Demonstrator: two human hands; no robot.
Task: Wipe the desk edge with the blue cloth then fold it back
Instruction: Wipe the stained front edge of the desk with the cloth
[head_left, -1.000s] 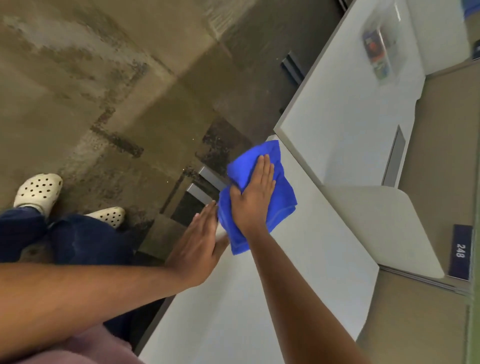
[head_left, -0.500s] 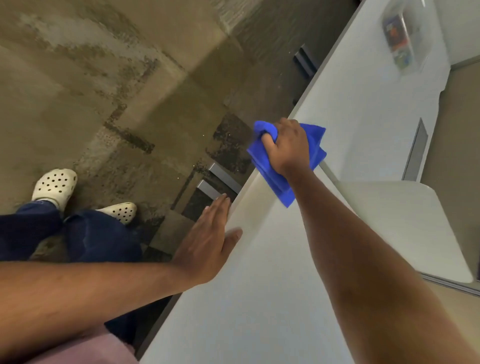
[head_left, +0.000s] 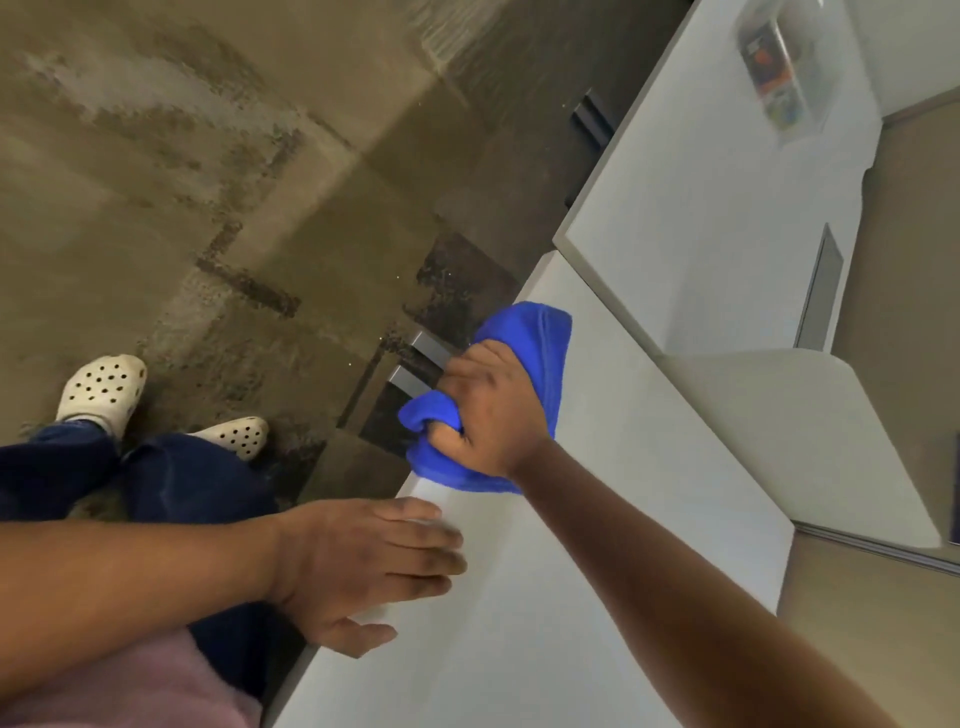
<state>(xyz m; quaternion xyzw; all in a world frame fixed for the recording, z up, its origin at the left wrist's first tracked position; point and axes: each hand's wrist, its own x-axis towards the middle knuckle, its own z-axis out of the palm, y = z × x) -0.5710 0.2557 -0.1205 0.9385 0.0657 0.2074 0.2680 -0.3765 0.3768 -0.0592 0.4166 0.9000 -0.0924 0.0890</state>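
Note:
The blue cloth is bunched over the white desk's left edge, part of it hanging past the edge. My right hand grips the cloth with curled fingers and presses it against that edge. My left hand lies flat with fingers spread on the same edge, nearer to me and a little apart from the cloth. It holds nothing.
A second white desk adjoins farther along, with a clear plastic box on it. A beige partition runs along the right. Metal drawer handles show under the desk edge. My feet in white clogs stand on the stained floor.
My right hand has slid the cloth back along the desk edge toward me, now gripping it bunched. My left hand has turned flat across the edge, fingers pointing right.

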